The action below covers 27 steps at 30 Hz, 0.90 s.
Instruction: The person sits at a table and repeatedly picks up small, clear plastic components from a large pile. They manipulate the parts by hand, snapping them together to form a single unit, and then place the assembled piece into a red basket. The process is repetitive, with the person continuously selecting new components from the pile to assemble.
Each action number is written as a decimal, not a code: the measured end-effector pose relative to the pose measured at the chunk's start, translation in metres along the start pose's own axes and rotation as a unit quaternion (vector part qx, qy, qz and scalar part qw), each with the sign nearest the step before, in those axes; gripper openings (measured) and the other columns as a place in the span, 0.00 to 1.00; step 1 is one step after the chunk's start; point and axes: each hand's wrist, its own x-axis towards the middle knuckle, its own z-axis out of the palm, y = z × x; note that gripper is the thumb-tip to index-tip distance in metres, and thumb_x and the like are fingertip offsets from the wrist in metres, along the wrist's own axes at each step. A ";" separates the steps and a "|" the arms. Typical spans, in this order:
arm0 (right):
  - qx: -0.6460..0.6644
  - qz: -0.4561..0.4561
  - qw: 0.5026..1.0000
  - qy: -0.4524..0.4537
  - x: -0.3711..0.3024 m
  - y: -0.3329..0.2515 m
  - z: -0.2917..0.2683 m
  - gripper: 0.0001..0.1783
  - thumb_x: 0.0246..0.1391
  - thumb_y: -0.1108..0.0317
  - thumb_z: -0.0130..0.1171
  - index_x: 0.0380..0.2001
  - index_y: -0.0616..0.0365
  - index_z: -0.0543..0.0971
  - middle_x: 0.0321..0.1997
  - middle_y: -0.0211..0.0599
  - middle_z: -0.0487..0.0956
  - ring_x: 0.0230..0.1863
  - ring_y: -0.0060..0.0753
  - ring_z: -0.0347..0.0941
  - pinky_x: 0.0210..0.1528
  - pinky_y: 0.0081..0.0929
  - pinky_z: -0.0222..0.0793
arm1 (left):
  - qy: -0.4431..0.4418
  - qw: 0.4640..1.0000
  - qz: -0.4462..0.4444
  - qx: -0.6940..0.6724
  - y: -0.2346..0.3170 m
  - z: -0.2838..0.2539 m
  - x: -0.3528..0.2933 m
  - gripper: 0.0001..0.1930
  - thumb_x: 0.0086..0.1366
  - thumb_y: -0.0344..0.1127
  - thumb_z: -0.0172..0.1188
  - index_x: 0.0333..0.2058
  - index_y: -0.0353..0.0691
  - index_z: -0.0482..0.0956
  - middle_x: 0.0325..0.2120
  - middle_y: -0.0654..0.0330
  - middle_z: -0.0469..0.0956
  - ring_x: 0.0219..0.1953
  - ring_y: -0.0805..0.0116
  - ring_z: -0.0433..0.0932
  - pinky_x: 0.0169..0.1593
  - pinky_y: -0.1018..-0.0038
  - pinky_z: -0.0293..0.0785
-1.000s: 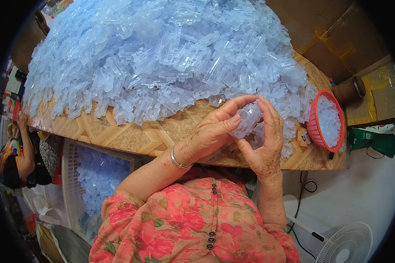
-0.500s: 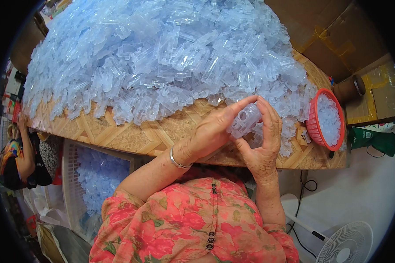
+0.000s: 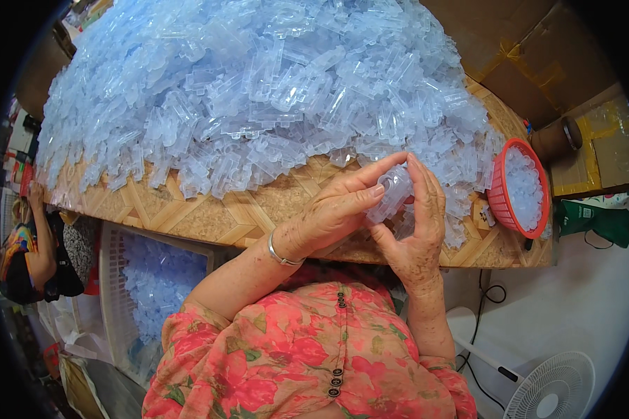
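Note:
Between my two hands, over the table's front edge, is a clear plastic piece (image 3: 396, 188) with a round opening at its top; whether it is one part or several stacked cannot be told. My left hand (image 3: 335, 209) grips it, the thumb lying along its near side. My right hand (image 3: 419, 227) curves round the other side, its thumb near the bottom and its fingertips meeting the left fingertips above. A large heap of loose clear plastic pieces (image 3: 258, 91) spreads over the wood-patterned table (image 3: 182, 209) just beyond both hands.
A red plastic basket (image 3: 500, 188) full of small clear pieces stands to the right. Below the table at left, a white crate (image 3: 112, 279) holds more pieces. Cardboard boxes (image 3: 517, 49) rise at the far right; a white fan (image 3: 551, 387) stands lower right. Another person's arm (image 3: 40, 244) shows far left.
The clear plastic piece has turned between my hands, and its round opening now faces up more. My left thumb has come forward over its near side. The right hand has barely shifted.

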 end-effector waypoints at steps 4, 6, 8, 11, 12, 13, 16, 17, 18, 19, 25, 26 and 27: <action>0.003 -0.008 1.000 0.000 0.001 -0.003 -0.002 0.50 0.37 0.67 0.76 0.66 0.59 0.65 0.69 0.44 0.68 0.70 0.51 0.61 0.70 0.45 0.56 | 0.006 1.000 0.001 0.000 0.001 0.002 0.000 0.34 0.75 0.39 0.51 0.72 0.34 0.49 0.70 0.55 0.56 0.69 0.64 0.60 0.71 0.64 0.57; 0.000 -0.018 1.000 0.006 0.001 -0.002 -0.001 0.50 0.37 0.65 0.77 0.66 0.59 0.66 0.68 0.44 0.68 0.69 0.51 0.61 0.70 0.45 0.57 | 0.005 1.000 0.000 0.002 0.001 0.003 0.000 0.34 0.75 0.39 0.51 0.72 0.34 0.49 0.70 0.55 0.56 0.69 0.64 0.60 0.71 0.64 0.57; -0.004 -0.026 1.000 0.013 0.001 0.002 -0.001 0.50 0.36 0.63 0.78 0.65 0.59 0.67 0.68 0.44 0.69 0.69 0.51 0.62 0.69 0.45 0.57 | 0.006 1.000 -0.009 0.000 0.001 0.003 -0.001 0.34 0.75 0.39 0.51 0.72 0.34 0.49 0.70 0.54 0.56 0.69 0.64 0.60 0.71 0.64 0.57; -0.014 -0.042 0.999 0.027 0.003 0.003 -0.002 0.50 0.36 0.61 0.78 0.64 0.59 0.68 0.68 0.45 0.69 0.68 0.52 0.62 0.69 0.45 0.59 | 0.006 1.000 -0.007 0.000 -0.004 -0.002 -0.001 0.33 0.76 0.41 0.49 0.72 0.32 0.50 0.69 0.54 0.57 0.69 0.63 0.60 0.71 0.64 0.56; -0.011 -0.042 0.999 0.026 0.003 0.004 -0.002 0.50 0.36 0.61 0.78 0.64 0.60 0.68 0.68 0.45 0.69 0.68 0.52 0.62 0.68 0.45 0.59 | 0.003 1.000 0.000 0.005 -0.004 -0.002 -0.001 0.33 0.76 0.42 0.48 0.71 0.31 0.50 0.69 0.54 0.57 0.69 0.63 0.60 0.71 0.64 0.56; -0.009 -0.043 0.999 0.026 0.003 0.005 -0.002 0.50 0.36 0.60 0.78 0.64 0.60 0.68 0.67 0.45 0.69 0.68 0.52 0.63 0.68 0.45 0.59 | 0.000 1.000 0.007 0.009 -0.003 -0.002 0.000 0.33 0.76 0.42 0.47 0.71 0.31 0.50 0.69 0.53 0.57 0.69 0.63 0.60 0.71 0.64 0.56; -0.001 -0.049 0.998 0.034 0.002 0.006 -0.001 0.50 0.37 0.59 0.78 0.64 0.61 0.68 0.67 0.46 0.70 0.68 0.52 0.63 0.68 0.45 0.59 | -0.009 1.000 0.009 0.017 0.000 0.002 -0.001 0.33 0.77 0.44 0.45 0.71 0.29 0.50 0.69 0.54 0.57 0.69 0.64 0.60 0.71 0.64 0.55; 0.001 -0.052 0.998 0.039 0.002 0.007 0.000 0.50 0.38 0.59 0.78 0.64 0.61 0.67 0.67 0.46 0.70 0.67 0.52 0.63 0.68 0.45 0.59 | -0.012 1.000 0.006 0.018 0.001 0.004 -0.001 0.33 0.77 0.44 0.44 0.71 0.29 0.50 0.69 0.54 0.57 0.69 0.64 0.60 0.71 0.64 0.55; -0.002 -0.050 0.998 0.042 0.001 0.006 0.001 0.50 0.38 0.58 0.78 0.64 0.62 0.67 0.67 0.46 0.70 0.67 0.52 0.63 0.68 0.45 0.59 | -0.013 1.000 0.007 0.017 0.001 0.003 -0.001 0.33 0.77 0.44 0.44 0.71 0.29 0.50 0.69 0.54 0.57 0.69 0.64 0.60 0.71 0.64 0.55; -0.004 -0.048 0.998 0.046 0.000 0.006 0.001 0.50 0.39 0.57 0.78 0.64 0.62 0.67 0.67 0.47 0.70 0.67 0.52 0.63 0.68 0.45 0.59 | -0.014 1.000 0.008 0.015 0.000 0.002 -0.001 0.33 0.77 0.44 0.45 0.71 0.29 0.50 0.69 0.54 0.57 0.69 0.64 0.60 0.71 0.65 0.55; -0.007 -0.050 0.996 0.072 -0.003 0.003 0.004 0.50 0.40 0.55 0.77 0.64 0.63 0.67 0.66 0.48 0.70 0.67 0.53 0.64 0.68 0.46 0.60 | 0.005 1.000 0.011 0.015 0.000 0.003 -0.001 0.33 0.76 0.44 0.47 0.71 0.31 0.51 0.69 0.55 0.57 0.69 0.65 0.59 0.71 0.65 0.55; -0.007 -0.049 0.996 0.078 -0.003 0.002 0.004 0.50 0.41 0.54 0.77 0.64 0.63 0.67 0.66 0.48 0.70 0.67 0.53 0.64 0.68 0.46 0.60 | 0.008 1.000 0.013 0.014 -0.001 0.002 -0.001 0.33 0.76 0.44 0.47 0.71 0.31 0.51 0.69 0.55 0.57 0.69 0.65 0.58 0.71 0.65 0.55; -0.009 -0.047 0.996 0.072 -0.003 0.003 0.004 0.50 0.41 0.54 0.77 0.64 0.64 0.67 0.65 0.48 0.71 0.67 0.53 0.64 0.68 0.46 0.60 | 0.000 1.000 0.011 0.012 0.000 0.003 -0.001 0.33 0.76 0.44 0.48 0.71 0.31 0.51 0.69 0.55 0.57 0.70 0.65 0.58 0.71 0.65 0.55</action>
